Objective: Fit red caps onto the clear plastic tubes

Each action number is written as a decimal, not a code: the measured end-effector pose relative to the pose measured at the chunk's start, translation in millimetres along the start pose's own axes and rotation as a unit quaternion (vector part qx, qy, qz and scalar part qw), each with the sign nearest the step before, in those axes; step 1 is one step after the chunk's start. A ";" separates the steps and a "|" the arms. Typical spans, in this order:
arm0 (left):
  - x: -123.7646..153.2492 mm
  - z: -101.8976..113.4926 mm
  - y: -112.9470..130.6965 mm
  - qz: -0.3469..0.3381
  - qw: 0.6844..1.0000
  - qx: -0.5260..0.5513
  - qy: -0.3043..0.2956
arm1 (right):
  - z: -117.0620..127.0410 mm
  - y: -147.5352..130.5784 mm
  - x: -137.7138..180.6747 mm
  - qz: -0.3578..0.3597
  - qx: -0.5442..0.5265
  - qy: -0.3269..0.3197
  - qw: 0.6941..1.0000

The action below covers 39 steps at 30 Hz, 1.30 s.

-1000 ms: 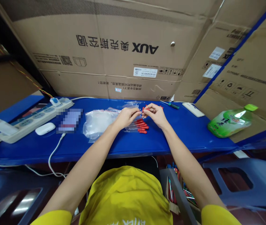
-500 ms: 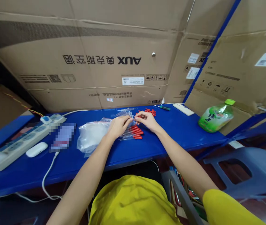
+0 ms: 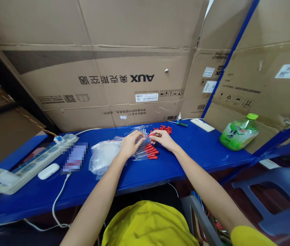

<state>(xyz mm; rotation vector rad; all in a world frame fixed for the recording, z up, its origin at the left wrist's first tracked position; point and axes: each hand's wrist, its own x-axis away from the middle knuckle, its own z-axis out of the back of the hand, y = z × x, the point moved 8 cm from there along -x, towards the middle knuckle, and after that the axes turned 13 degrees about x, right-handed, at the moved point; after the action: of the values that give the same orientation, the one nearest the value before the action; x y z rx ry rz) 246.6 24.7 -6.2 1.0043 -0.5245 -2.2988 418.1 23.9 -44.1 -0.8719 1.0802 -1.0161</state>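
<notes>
My left hand (image 3: 130, 146) is pinched on a thin clear glass dropper tube, mostly hidden by the fingers. Close beside it, my right hand (image 3: 164, 139) grips a red rubber dropper bulb (image 3: 151, 134) between thumb and fingertips. The fingertips of both hands almost meet; whether bulb and tube touch I cannot tell. Under and behind the left hand lie several clear glass tubes (image 3: 142, 128). Nearer me is a row of tubes with red bulbs (image 3: 152, 151) on their ends. Behind the right hand sits a pile of loose red bulbs (image 3: 166, 129).
Clear plastic bags (image 3: 104, 155) lie left of the hands. Farther left are a phone (image 3: 75, 157) on a cable, a white oval case (image 3: 48, 171) and a power strip (image 3: 42, 155). A screwdriver (image 3: 182, 124), white power bank (image 3: 202, 125) and green bottle (image 3: 239, 133) stand right.
The camera view has tilted up and shifted slightly left, so everything appears lower and farther right. A red bulb now shows between my right fingertips. Both hands stay close together over the tubes.
</notes>
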 end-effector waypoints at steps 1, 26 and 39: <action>-0.1 0.1 -1.0 0.009 1.000 0.003 0.000 | -0.3 -0.6 0.2 0.006 0.000 -0.001 1.000; -1.1 -8.1 -3.1 -0.003 0.993 0.094 -0.074 | -5.3 -7.1 4.9 -0.011 -0.019 -0.010 1.000; -1.2 -9.3 -1.2 0.031 0.980 0.182 -0.074 | -5.7 -20.3 8.7 0.050 0.038 0.006 0.998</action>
<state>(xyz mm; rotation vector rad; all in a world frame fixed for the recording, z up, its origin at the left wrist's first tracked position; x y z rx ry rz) 254.0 25.2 -12.2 0.9668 -1.0538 -2.2807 409.4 9.1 -29.1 -0.7439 1.0781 -0.9747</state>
